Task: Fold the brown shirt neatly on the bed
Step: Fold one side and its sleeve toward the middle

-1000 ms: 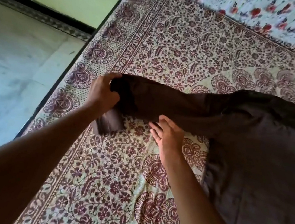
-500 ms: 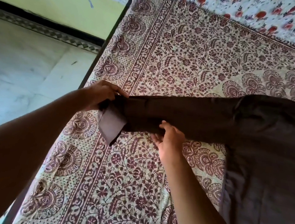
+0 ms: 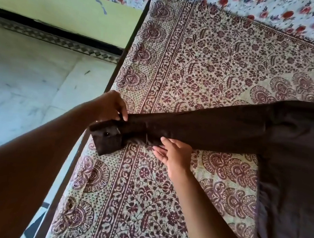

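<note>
The brown shirt (image 3: 292, 173) lies spread on the bed at the right, and its long sleeve (image 3: 209, 128) stretches left toward the bed's edge. My left hand (image 3: 110, 105) grips the sleeve near the cuff (image 3: 108, 140), which hangs folded down with a button showing. My right hand (image 3: 175, 156) rests under the sleeve's lower edge, fingers apart and touching the cloth. The shirt's right part runs out of the frame.
The bed carries a maroon floral printed sheet (image 3: 197, 64). Its dark frame edge (image 3: 118, 71) runs down the left, with a pale marble floor (image 3: 18, 93) beyond. A yellow wall (image 3: 57, 9) and a red-flowered cloth (image 3: 263, 5) lie at the top.
The sleeve has been drawn out straighter to the left. My left hand moved farther toward the bed's edge with the cuff. My right hand slid left along the sleeve's lower edge.
</note>
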A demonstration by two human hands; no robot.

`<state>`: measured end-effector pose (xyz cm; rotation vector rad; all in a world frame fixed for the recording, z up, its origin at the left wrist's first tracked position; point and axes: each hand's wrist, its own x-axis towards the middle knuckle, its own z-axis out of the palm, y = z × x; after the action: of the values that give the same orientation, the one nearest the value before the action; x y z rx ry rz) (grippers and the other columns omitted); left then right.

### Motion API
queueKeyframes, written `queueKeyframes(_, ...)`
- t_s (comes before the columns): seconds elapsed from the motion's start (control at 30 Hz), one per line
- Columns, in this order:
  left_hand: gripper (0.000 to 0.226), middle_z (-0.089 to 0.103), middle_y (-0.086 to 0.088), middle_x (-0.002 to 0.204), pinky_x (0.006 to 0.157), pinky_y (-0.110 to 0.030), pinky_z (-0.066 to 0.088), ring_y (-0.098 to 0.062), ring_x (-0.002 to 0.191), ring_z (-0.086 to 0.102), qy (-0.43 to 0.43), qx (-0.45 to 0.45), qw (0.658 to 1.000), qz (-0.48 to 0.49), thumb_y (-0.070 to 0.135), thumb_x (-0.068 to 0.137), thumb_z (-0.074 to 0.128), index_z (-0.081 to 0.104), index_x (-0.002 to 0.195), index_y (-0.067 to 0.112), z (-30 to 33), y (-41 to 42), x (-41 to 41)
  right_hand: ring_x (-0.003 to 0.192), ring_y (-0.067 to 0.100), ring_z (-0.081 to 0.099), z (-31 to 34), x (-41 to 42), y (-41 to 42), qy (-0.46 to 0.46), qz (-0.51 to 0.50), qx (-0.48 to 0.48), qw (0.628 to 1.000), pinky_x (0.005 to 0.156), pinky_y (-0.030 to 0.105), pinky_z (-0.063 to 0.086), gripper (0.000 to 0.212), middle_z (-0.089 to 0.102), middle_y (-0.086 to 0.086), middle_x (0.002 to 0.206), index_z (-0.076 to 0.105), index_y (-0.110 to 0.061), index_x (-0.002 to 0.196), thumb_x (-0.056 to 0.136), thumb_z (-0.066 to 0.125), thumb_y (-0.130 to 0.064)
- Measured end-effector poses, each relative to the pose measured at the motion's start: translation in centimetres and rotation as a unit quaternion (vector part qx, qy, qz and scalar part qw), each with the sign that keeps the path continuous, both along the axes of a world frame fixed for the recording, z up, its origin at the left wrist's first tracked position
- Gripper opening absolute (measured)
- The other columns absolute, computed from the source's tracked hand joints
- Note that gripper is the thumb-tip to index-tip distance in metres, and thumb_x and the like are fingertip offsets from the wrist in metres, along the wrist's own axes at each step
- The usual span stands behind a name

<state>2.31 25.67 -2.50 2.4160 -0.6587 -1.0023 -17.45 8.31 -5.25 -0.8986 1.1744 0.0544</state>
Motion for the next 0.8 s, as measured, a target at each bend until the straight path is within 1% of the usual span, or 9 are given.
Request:
queueKeyframes(0.07,0.040,0.076,-0.008,0.088,0.074,-0.022,0.049,-0.023,0.085,0.071,-0.032,0.015,0.999,0.023,-0.015,0.076,0.064,0.082,0.082,0.021,-0.5,0.3,-0.4,0.073,0.027,0.077,-0.3,0.0,0.6,-0.005,-0.002,-0.010,1.000,0.072,0.035,0.066,0.019,0.071,0.023,0.088,0.063,0.006,0.110,0.095,0.070,-0.002)
queueKeyframes(0.13,0.031,0.076,-0.003,0.095,0.077,-0.019,0.047,-0.019,0.091,0.070,-0.054,0.010,0.997,0.051,-0.004,0.078,0.072,0.083,0.091,0.021,-0.9,0.3,-1.3,0.075,0.026,0.077,-0.7,-0.4,1.4,-0.014,0.011,-0.028,0.999,0.072,0.033,0.066,0.024,0.072,0.024,0.088,0.064,0.012,0.113,0.093,0.071,0.001)
queueKeyframes(0.3,0.036,0.067,0.001,0.109,0.085,-0.042,0.059,-0.025,0.101,0.066,-0.117,0.009,0.984,0.135,0.001,0.083,0.071,0.068,0.086,0.037,-2.3,0.6,-2.7,0.080,0.024,0.077,-1.0,-0.9,2.8,-0.019,0.056,-0.118,0.991,0.080,0.035,0.065,0.029,0.075,0.019,0.095,0.067,0.007,0.118,0.091,0.073,-0.004)
queueKeyframes(0.4,0.033,0.062,0.001,0.125,0.095,-0.046,0.050,-0.027,0.117,0.058,-0.181,0.045,0.976,0.116,0.000,0.083,0.069,0.070,0.099,0.029,-2.3,0.2,-4.5,0.072,0.023,0.075,-0.4,-1.6,2.4,-0.030,0.160,-0.157,0.974,0.065,0.033,0.061,0.036,0.076,0.015,0.092,0.065,0.002,0.126,0.093,0.073,-0.011)
queueKeyframes(0.47,0.029,0.056,-0.002,0.131,0.098,-0.047,0.041,-0.029,0.123,0.048,-0.264,0.051,0.959,0.087,0.005,0.085,0.070,0.070,0.109,0.021,-2.3,-0.6,-6.0,0.066,0.016,0.073,-0.1,-2.2,1.7,-0.060,0.220,-0.292,0.929,0.058,0.026,0.058,0.032,0.075,0.008,0.089,0.066,-0.002,0.124,0.094,0.072,-0.014)
queueKeyframes(0.57,0.029,0.055,-0.007,0.130,0.094,-0.050,0.048,-0.029,0.118,0.049,-0.310,-0.053,0.949,0.027,0.016,0.091,0.064,0.065,0.120,0.014,-3.0,-1.9,-8.7,0.092,0.012,0.064,-0.4,-2.5,-0.6,-0.069,0.219,-0.579,0.783,0.082,0.010,0.052,0.027,0.066,0.007,0.107,0.068,-0.005,0.118,0.093,0.073,-0.014)
queueKeyframes(0.6,0.036,0.053,-0.006,0.138,0.099,-0.052,0.048,-0.029,0.124,0.049,-0.302,-0.067,0.951,-0.011,0.024,0.094,0.060,0.061,0.129,0.015,-3.8,-2.2,-9.6,0.108,0.018,0.061,-1.3,-2.3,-1.9,-0.044,0.215,-0.632,0.743,0.095,0.012,0.048,0.032,0.063,0.011,0.119,0.067,-0.004,0.122,0.092,0.073,-0.014)
queueKeyframes(0.7,0.071,0.020,0.003,0.170,0.125,-0.053,0.020,-0.024,0.157,0.017,-0.287,0.006,0.955,-0.069,0.058,0.095,0.043,0.031,0.159,0.029,-6.7,-1.0,-11.1,0.148,0.042,0.032,-4.3,-0.3,-4.4,0.100,0.265,-0.661,0.695,0.118,0.051,0.037,0.052,0.038,0.024,0.157,0.055,-0.010,0.143,0.096,0.063,-0.030)
queueKeyframes(0.8,0.086,-0.002,0.006,0.173,0.128,-0.053,0.007,-0.023,0.160,-0.003,-0.305,0.052,0.950,-0.049,0.071,0.093,0.033,0.009,0.165,0.029,-8.1,0.5,-11.6,0.155,0.050,0.009,-6.0,1.5,-3.2,0.145,0.383,-0.652,0.639,0.124,0.062,0.020,0.070,0.013,0.028,0.168,0.031,-0.015,0.160,0.100,0.037,-0.050)
